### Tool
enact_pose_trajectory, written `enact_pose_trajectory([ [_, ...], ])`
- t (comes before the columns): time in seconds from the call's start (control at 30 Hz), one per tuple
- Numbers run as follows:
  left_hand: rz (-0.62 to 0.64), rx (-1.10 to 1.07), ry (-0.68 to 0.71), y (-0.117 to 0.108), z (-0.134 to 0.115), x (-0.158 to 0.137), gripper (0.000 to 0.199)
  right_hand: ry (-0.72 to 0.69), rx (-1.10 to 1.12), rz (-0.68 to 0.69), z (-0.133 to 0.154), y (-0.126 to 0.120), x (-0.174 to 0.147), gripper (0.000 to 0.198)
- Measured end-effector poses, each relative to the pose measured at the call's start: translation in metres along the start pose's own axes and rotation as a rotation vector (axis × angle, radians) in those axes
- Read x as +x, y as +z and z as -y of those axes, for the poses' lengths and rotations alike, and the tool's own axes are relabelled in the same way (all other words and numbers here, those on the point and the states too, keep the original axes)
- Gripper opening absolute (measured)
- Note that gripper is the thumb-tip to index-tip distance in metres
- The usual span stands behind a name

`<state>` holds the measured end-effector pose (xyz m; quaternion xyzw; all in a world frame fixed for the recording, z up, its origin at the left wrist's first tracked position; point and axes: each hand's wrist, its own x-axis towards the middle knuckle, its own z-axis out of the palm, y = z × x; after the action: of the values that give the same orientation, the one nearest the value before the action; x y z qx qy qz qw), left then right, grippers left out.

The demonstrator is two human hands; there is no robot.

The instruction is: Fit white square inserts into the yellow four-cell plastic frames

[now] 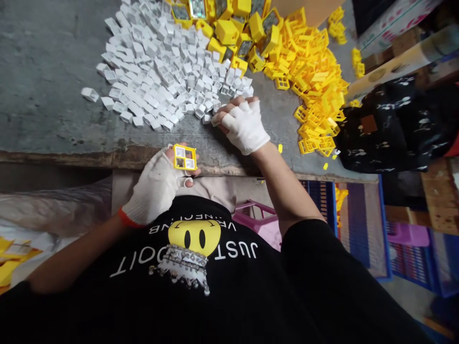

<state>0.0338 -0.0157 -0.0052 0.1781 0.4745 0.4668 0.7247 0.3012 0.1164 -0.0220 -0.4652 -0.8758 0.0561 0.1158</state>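
Note:
My left hand [154,184], in a white fingerless glove with a red cuff, is closed on a small yellow plastic frame [185,168] at the table's front edge. The frame has a two-by-two grid of openings; white pieces fill at least two of them, at upper left and lower right. My right hand [244,122], gloved the same way, lies at the near right edge of a heap of small white plastic pieces [154,71]. Its fingers are bent down toward the pieces, and their tips are hidden, so I cannot tell whether anything is pinched there.
A pile of yellow frames [311,76] covers the table's right side. Yellow box-like parts [244,33] stand at the back. At far right lies a black patterned bag [387,124]. Blue crates [364,229] and a pink plastic stool [260,220] are below the table edge.

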Motion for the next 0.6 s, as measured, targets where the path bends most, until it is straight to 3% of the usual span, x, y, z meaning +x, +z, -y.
enact_pose_trajectory([
  [0.27,0.126,-0.025,-0.070,0.004,-0.003,0.000,0.027,-0.121,0.269,-0.106,0.070,-0.011,-0.056,0.034],
  [0.47,0.125,-0.007,-0.071,0.000,0.002,0.000,0.036,-0.019,0.174,0.163,0.089,-0.023,-0.058,0.037],
  [0.53,0.078,0.001,-0.062,-0.002,0.001,-0.001,0.037,0.041,0.177,0.161,0.084,-0.029,-0.056,0.040],
  [0.6,0.022,0.002,-0.032,-0.002,-0.002,-0.001,0.037,0.174,0.136,0.068,0.073,-0.030,-0.049,0.046],
])
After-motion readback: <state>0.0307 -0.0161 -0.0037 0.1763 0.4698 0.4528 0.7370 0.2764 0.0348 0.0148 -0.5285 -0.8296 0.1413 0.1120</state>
